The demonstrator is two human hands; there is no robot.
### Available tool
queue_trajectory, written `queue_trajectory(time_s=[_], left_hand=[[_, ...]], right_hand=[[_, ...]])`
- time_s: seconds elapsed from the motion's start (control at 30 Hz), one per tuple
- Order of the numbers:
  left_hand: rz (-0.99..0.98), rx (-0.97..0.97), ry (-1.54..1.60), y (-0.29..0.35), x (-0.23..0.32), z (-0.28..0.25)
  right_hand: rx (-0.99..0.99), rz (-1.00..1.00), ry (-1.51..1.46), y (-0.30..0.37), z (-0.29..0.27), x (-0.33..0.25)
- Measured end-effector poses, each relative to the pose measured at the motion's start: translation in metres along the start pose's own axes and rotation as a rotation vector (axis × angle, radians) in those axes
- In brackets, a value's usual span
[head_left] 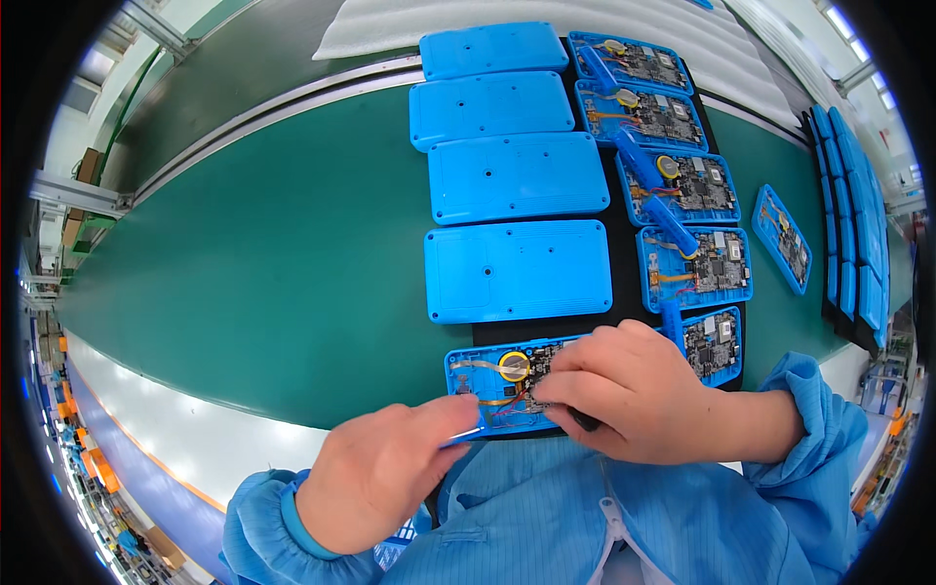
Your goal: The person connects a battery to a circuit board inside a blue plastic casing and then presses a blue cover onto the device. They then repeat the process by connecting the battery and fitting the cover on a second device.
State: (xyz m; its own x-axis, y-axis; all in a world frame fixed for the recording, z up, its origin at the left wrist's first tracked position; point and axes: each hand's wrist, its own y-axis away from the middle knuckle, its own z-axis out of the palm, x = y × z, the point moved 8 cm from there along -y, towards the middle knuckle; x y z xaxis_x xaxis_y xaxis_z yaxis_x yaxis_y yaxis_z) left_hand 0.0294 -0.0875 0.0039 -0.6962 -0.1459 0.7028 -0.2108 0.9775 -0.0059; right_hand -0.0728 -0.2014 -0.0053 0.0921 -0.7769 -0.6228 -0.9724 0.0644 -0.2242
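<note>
In front of me lies an open blue plastic case (pixel 455 366) with a circuit board, a yellow-rimmed round coin cell (pixel 514 367) and thin wires inside. My left hand (pixel 385 473) is closed at its near left corner, thumb and fingers pinching there. A blue strip with a light edge shows by those fingertips; I cannot tell if it is part of the case. My right hand (pixel 634 395) reaches over the board from the right, fingers bent and pinched near the red wires. A dark thing shows under its palm, mostly hidden, and what the fingertips hold cannot be made out.
Several closed blue cases (pixel 517 271) form a column beyond my hands. Right of them, open cases (pixel 697 268) with boards line up, blue cylinders (pixel 671 226) lying across some. Another open case (pixel 782 240) lies apart. Stacked blue cases (pixel 853 214) stand far right on the green table (pixel 263 253).
</note>
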Motion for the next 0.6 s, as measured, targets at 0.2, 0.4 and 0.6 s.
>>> queue_trajectory(time_s=[0.2,0.4,0.6], left_hand=[[0.325,-0.025,-0.295,-0.015,0.018,-0.007],[0.493,0.042,-0.492,-0.003,0.022,0.011],[0.263,0.096,-0.313,0.000,0.010,0.011]], right_hand=[[-0.001,-0.096,0.099,-0.006,0.016,-0.009],[0.004,-0.138,0.228,-0.005,0.019,-0.011],[0.043,-0.099,0.227,-0.007,0.019,-0.010]])
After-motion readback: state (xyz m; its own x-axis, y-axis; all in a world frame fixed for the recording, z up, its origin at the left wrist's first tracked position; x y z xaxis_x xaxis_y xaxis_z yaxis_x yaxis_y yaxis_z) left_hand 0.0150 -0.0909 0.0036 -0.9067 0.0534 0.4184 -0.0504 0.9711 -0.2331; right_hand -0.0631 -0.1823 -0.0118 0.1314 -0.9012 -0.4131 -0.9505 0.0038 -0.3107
